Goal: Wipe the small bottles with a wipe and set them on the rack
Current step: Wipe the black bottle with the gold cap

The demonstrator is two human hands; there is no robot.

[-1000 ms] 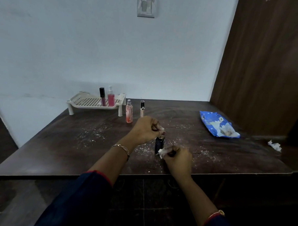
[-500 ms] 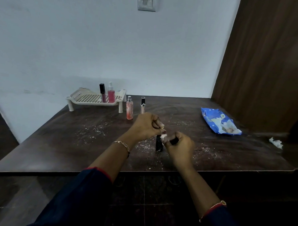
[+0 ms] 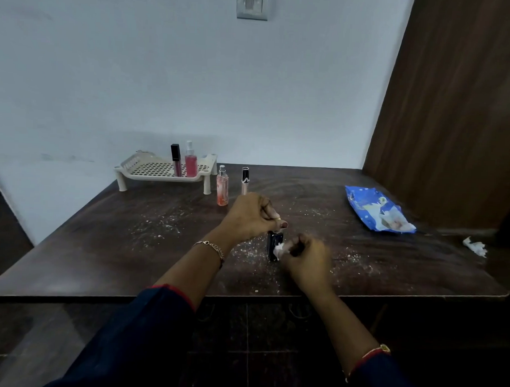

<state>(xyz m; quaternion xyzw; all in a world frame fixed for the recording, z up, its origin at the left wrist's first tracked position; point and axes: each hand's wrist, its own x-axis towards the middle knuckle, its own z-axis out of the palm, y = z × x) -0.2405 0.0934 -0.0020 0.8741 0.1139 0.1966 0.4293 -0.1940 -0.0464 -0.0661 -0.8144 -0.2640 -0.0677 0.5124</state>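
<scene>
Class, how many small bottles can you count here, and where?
5. On the rack: a pink tube and a pink spray bottle. On the table beside it: an orange spray bottle and a pale tube. The left hand grips a dark bottle.

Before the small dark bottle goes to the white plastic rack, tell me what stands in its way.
The peach spray bottle and the slim black-capped tube stand upright between the small dark bottle and the right end of the white plastic rack.
</scene>
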